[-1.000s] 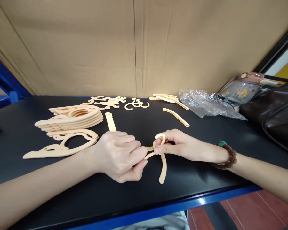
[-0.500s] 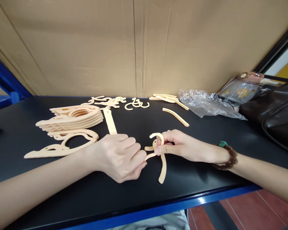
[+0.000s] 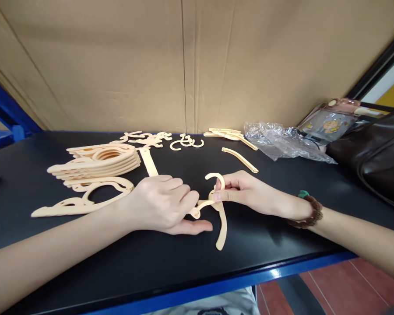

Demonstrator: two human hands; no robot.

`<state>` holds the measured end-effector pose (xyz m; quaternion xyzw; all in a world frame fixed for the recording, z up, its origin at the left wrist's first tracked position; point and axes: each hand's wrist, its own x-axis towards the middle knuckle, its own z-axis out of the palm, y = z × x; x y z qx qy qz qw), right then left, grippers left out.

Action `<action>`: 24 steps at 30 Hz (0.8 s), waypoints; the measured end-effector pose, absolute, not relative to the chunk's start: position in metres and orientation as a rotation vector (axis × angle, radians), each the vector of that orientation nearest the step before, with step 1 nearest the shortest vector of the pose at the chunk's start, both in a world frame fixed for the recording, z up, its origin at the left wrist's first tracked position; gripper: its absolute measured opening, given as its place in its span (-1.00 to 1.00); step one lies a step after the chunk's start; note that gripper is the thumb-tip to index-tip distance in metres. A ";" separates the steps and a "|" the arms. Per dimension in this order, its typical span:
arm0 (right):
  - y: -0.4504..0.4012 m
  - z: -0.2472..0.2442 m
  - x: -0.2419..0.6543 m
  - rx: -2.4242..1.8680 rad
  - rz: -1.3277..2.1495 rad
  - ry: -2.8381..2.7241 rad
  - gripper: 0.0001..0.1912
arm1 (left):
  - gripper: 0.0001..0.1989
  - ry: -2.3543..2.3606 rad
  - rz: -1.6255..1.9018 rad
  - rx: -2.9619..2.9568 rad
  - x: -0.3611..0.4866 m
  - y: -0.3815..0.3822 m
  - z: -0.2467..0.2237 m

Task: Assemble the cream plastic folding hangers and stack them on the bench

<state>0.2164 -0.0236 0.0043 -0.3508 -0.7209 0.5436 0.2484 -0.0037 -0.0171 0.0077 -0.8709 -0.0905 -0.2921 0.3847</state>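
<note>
My right hand (image 3: 236, 190) pinches a cream hanger hook piece (image 3: 222, 227) between thumb and fingers. Its curved hook points up and a slim leg hangs down toward the table. In my left hand (image 3: 167, 203), curled fingers grip a flat cream hanger arm (image 3: 149, 162); one end sticks out beyond the knuckles, and the middle is hidden by the hand. My left thumb is stretched out to the right, below the joint where the arm meets the hook piece's other leg. Both hands are just above the black table (image 3: 124, 262).
Folded cream hangers (image 3: 95, 164) are stacked at the left, with another hanger (image 3: 85, 205) in front. Loose hook pieces (image 3: 147, 139) and more hooks (image 3: 187, 142) lie at the back. Hanger arms (image 3: 239, 159), crumpled clear plastic (image 3: 279, 140) and a dark bag (image 3: 371, 148) are at the right.
My left thumb has loosened and straightened to the right, uncovering the joint end of the hanger arm. Both hands have risen slightly in the view.
</note>
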 end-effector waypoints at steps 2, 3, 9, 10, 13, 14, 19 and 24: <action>-0.024 0.005 0.215 -0.943 1.501 -1.942 -0.65 | -0.53 -0.248 -0.748 -2.201 -0.003 -0.017 0.008; -0.024 0.005 0.215 -0.941 1.505 -1.939 -0.65 | -0.56 -0.259 -0.748 -2.205 -0.003 -0.017 0.007; -0.025 0.002 0.215 -0.974 1.458 -1.990 -0.60 | -0.63 -0.304 -0.797 -2.239 -0.005 -0.015 -0.001; -0.025 0.001 0.215 -0.970 1.462 -1.992 -0.59 | -0.64 -0.293 -0.789 -2.238 -0.004 -0.015 0.000; -0.024 0.000 0.215 -0.968 1.469 -1.999 -0.57 | -0.65 -0.269 -0.743 -2.229 -0.003 -0.016 0.005; -0.024 0.000 0.215 -0.972 1.465 -2.005 -0.56 | -0.65 -0.265 -0.737 -2.225 -0.003 -0.017 0.006; -0.024 0.000 0.216 -0.978 1.458 -2.021 -0.57 | -0.67 -0.243 -0.679 -2.223 -0.002 -0.017 0.006; -0.025 0.003 0.215 -0.975 1.440 -2.026 -0.59 | -0.79 -0.319 -0.697 -2.254 -0.004 -0.016 0.002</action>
